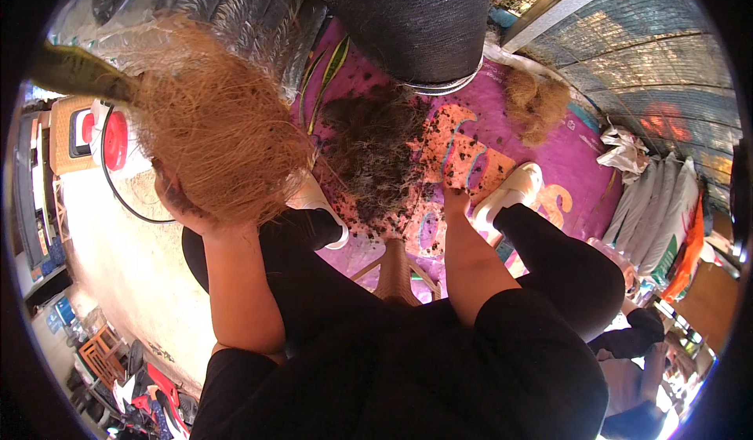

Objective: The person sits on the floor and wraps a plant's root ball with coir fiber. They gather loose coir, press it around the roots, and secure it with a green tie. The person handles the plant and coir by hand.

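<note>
My left hand (185,205) is closed around a big tuft of brown coconut fibre (220,122), raised at the left. A green leaf (82,72) sticks out of the tuft's left side. Low over the purple printed sheet (579,172), my right hand (456,200) is small in view beside scattered dark crumbs; its fingers are hard to make out. Between my feet lies a heap of dark soil and fibre (373,152). Two long leaves with yellow edges (332,72) lie behind the heap. Another clump of brown fibre (534,105) rests on the sheet at the back right.
A large roll of black netting (429,22) stands just beyond the heap. White plastic bags (653,216) are stacked at the right, and a mesh wall rises behind them. At the left is a red and white fan-like object (115,137). Another person (632,357) is at the lower right.
</note>
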`<state>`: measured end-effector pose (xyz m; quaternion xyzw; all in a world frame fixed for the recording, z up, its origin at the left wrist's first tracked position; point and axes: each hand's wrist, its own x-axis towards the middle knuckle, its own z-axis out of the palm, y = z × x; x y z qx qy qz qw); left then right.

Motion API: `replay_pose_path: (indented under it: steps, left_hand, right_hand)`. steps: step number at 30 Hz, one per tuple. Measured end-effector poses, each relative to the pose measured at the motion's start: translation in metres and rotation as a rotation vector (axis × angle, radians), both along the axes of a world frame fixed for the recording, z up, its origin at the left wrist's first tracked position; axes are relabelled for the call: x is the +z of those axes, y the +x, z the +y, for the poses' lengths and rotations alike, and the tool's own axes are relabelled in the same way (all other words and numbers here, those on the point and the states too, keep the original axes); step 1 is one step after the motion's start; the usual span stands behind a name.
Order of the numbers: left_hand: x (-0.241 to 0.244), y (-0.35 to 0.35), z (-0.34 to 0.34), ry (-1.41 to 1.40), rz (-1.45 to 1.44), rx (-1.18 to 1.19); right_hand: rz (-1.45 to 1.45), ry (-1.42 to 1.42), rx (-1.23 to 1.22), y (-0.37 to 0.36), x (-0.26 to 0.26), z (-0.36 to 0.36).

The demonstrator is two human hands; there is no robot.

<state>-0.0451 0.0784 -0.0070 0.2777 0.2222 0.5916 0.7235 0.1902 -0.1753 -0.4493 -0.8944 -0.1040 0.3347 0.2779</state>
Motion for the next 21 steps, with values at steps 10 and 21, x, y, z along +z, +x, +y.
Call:
replay_pose_path:
  steps: [10,21]
  left_hand:
    - [0.007,-0.006,-0.020,-0.149,-0.074,0.049]
    - [0.024,0.016,-0.050,0.082,-0.053,-0.018]
  right_hand:
    - [0.951,1.062,-0.282,0.075,0.165,0.138]
    - [0.935,1.127,0.540,0.014,0.458,0.160]
